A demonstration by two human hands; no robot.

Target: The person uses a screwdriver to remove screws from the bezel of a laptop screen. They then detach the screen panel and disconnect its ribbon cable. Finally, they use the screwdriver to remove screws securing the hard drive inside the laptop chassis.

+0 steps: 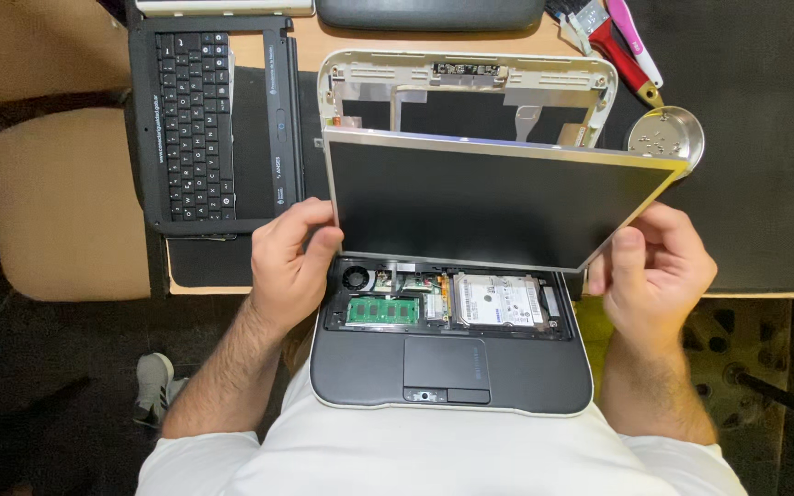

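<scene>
Over the open laptop: the panel point(493, 197) is held up off the base, tilted, far edge near the lid shell point(470, 87).
Left hand point(291, 262): clamped on the panel's lower left corner, thumb on the front.
Right hand point(654, 262): pinching the lower right corner by its edge.
Base point(452, 367): on the lap, keyboard gone, fan, green memory and drive point(498, 301) bare.
Doing it well: I'd grip edges only, keep it level, no twist, mind any cable behind.
Around: keyboard point(197, 124) left; metal dish point(665, 136) and brush point(613, 46) right.
</scene>
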